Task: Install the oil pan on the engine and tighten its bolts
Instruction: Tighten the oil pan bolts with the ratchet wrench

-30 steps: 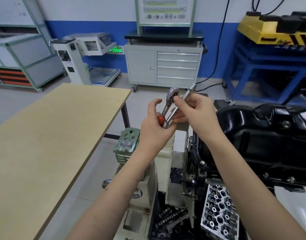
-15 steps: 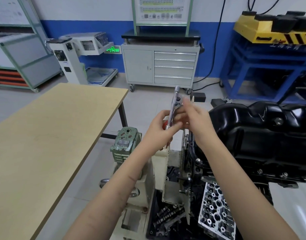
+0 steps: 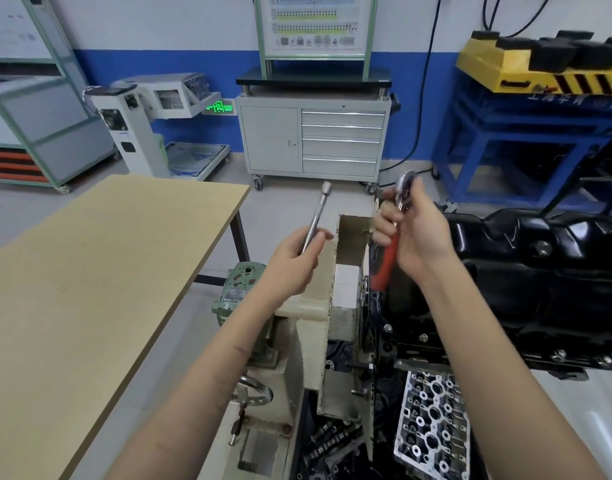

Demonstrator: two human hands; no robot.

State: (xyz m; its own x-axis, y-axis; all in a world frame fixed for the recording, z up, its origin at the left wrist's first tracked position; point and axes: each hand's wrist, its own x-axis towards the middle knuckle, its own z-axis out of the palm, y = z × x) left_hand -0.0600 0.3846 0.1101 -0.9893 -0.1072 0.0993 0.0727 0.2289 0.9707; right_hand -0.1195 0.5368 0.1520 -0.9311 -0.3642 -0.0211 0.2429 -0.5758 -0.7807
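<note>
Parted now: left hand grips extension bar, right hand ratchet

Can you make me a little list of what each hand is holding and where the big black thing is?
left hand: holds a slim silver metal extension bar, pointing up
right hand: holds a ratchet wrench with an orange handle and a round silver head
tools: apart, not joined
glossy black oil pan: sits on the engine, right of the hands
long tan wooden table: to the left

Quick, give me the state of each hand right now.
Left hand: closed on the extension bar.
Right hand: closed on the ratchet wrench, near its head.
</note>
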